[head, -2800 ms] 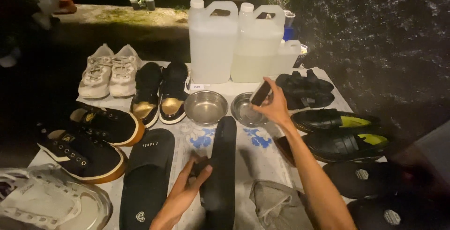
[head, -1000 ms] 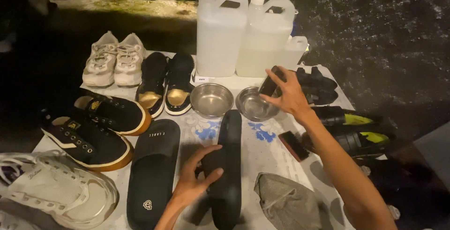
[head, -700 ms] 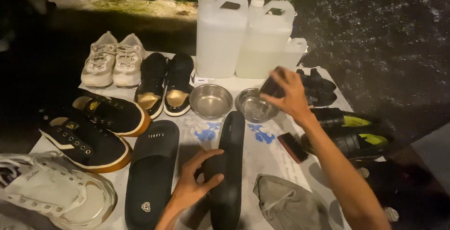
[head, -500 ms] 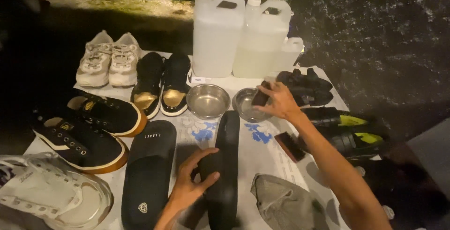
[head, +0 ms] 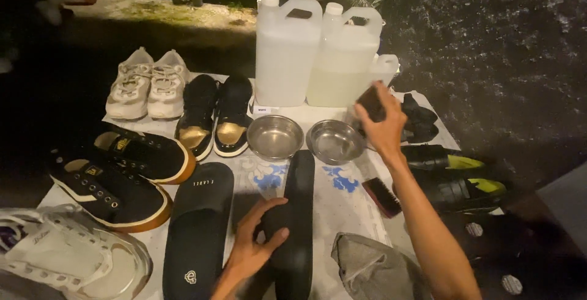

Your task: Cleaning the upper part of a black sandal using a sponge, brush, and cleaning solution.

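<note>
1. Two hands are working: we are gripping a black slide sandal (head: 298, 214) with our left hand (head: 260, 239), fingers closed over its strap, the sandal standing on edge on the desk (head: 342, 199) just below two steel bowls (head: 275, 136).
2. We are closing our right hand (head: 384, 126) around a small dark brush (head: 370, 102), lifted beside the right bowl (head: 335, 142).
3. We are judging the sandal light, rubbery and bendable, so the strap looks the surest hold.
4. We are judging the brush stiff and light, best pinched across its back.
</note>
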